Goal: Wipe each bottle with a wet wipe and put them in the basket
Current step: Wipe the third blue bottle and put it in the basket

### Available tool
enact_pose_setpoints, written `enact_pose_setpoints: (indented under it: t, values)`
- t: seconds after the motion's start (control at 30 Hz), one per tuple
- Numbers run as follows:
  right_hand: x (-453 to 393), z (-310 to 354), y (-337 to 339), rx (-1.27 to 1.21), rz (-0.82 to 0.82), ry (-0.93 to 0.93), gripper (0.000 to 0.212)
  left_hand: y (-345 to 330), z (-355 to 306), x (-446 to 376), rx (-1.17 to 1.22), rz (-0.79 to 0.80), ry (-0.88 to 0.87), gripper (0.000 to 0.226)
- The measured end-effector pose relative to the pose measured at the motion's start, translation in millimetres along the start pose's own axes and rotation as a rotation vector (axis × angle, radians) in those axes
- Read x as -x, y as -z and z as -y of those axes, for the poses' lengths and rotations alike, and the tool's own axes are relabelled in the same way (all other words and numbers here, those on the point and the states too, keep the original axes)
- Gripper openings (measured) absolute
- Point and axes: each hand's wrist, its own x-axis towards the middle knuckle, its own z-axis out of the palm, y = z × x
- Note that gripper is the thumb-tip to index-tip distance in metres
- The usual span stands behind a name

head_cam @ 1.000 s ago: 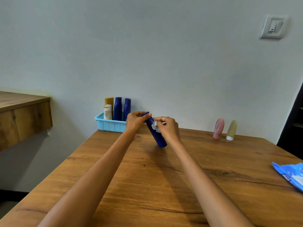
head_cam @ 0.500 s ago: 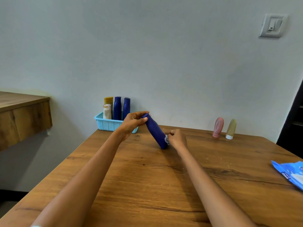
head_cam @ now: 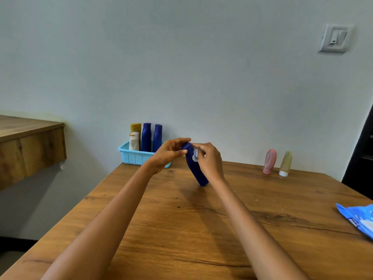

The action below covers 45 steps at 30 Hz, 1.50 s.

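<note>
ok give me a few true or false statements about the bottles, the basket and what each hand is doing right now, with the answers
1. The left hand holds the top of the tilted blue bottle. True.
2. The right hand presses a wet wipe to that bottle. True.
3. The basket holds no bottles. False: four stand in it.
4. The pink bottle lies flat beside the basket. False: it stands upright by the wall, next to the yellowish bottle.
5. The wipes pack sits inside the basket. False: it lies at the table's right edge.
</note>
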Motion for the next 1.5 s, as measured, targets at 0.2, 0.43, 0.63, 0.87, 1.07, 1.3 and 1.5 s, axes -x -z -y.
enact_pose_setpoints:
  t: [0.2, 0.43, 0.63, 0.87, 1.07, 1.3, 1.5]
  values:
    - [7, -34, 1, 0.132, 0.136, -0.230, 0.024, -5, -3, -3, 0.012, -0.110, -0.005, 0.045]
    - [-16, -9, 18, -0.314, -0.124, -0.218, 0.027, -18, -11, -8, -0.116, -0.149, -0.078, 0.053]
    - [-19, 8, 19, -0.195, 0.178, -0.052, 0.035, -29, -14, -5, -0.147, -0.189, -0.132, 0.042]
    - [-18, 1, 31, -0.175, 0.065, 0.100, 0.011, -36, -15, -7, -0.169, -0.227, -0.098, 0.054]
    - [-17, -10, 34, -0.356, -0.074, -0.093, 0.007, -41, -9, -12, -0.187, -0.287, -0.055, 0.059]
    - [-12, -11, 10, -0.375, 0.063, -0.126, 0.029, -33, -8, -13, -0.294, -0.278, -0.065, 0.048]
    - [3, -29, -1, -0.297, 0.246, -0.406, 0.027, -26, -8, -13, -0.282, -0.250, -0.018, 0.036]
